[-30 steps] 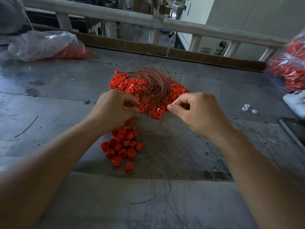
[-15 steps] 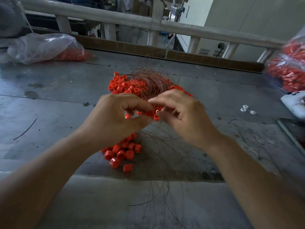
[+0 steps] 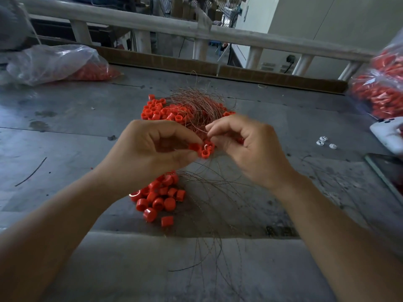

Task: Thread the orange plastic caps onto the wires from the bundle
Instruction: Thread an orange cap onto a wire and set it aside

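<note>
My left hand point(image 3: 152, 149) pinches an orange cap point(image 3: 194, 147) between thumb and fingertips above the table. My right hand point(image 3: 248, 147) pinches a thin copper wire point(image 3: 204, 132) just right of that cap, its tip pointing at it. A couple more caps point(image 3: 206, 152) hang right beside the held one. Behind my hands lies the wire bundle point(image 3: 196, 105) on a heap of loose orange caps point(image 3: 159, 110). A second group of caps point(image 3: 160, 198) sits on the table below my left wrist, with long wires point(image 3: 213, 214) trailing toward me.
A clear bag of orange caps point(image 3: 56, 64) lies at the back left, another bag point(image 3: 381, 83) at the right edge. A white phone point(image 3: 390, 132), small white pieces point(image 3: 325, 142) and a dark flat item point(image 3: 388, 171) lie on the right. A railing point(image 3: 196, 29) runs behind the table.
Both hands rose from the cap heap and came together. My left hand picked up a cap, and my right hand brought a wire end up to it.
</note>
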A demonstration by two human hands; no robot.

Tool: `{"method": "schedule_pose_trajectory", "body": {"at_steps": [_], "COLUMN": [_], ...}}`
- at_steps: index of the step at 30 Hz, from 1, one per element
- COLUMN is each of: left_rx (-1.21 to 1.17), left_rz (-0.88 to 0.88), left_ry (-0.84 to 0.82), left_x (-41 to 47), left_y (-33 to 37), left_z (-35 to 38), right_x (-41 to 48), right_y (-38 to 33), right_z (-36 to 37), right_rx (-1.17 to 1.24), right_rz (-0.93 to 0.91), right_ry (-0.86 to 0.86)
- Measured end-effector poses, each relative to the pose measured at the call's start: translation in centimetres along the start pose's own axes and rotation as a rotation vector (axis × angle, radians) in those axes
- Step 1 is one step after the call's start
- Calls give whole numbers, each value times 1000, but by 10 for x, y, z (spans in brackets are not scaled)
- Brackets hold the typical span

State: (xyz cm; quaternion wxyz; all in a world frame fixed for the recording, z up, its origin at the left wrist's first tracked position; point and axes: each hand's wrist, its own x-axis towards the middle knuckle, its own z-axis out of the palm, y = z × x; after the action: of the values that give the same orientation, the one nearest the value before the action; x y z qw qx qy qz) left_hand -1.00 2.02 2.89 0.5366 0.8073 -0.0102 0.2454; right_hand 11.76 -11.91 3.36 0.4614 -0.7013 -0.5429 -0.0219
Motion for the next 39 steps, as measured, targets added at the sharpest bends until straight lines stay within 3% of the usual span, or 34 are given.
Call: {"method": "schedule_pose_trajectory", "body": {"at_steps": [3, 9, 18, 24, 27, 33, 39], "left_rx": [-95, -63, 210, 220, 338, 593, 705], "left_rz": [-49, -93, 26, 72, 66, 26, -3], "left_ry": [50, 53, 42, -67, -91, -29, -37], "left_x": [1, 3, 6, 9, 14, 22, 22], "left_y": [-1, -10, -15, -17, -20, -30, -40], "left_z": [-1, -2, 3, 10, 13, 4, 0], "right_x": [2, 7, 6, 2, 1, 4, 7], "right_y": [1, 0, -1, -4, -5, -2, -3], "right_z": [-7, -15, -15, -2, 1, -5, -11], "right_rx": [104, 282, 302, 356, 389, 483, 515], "right_rz": [38, 30, 33, 39, 31, 49, 47], "right_ry": [104, 302, 302, 131, 107, 248, 407]}}
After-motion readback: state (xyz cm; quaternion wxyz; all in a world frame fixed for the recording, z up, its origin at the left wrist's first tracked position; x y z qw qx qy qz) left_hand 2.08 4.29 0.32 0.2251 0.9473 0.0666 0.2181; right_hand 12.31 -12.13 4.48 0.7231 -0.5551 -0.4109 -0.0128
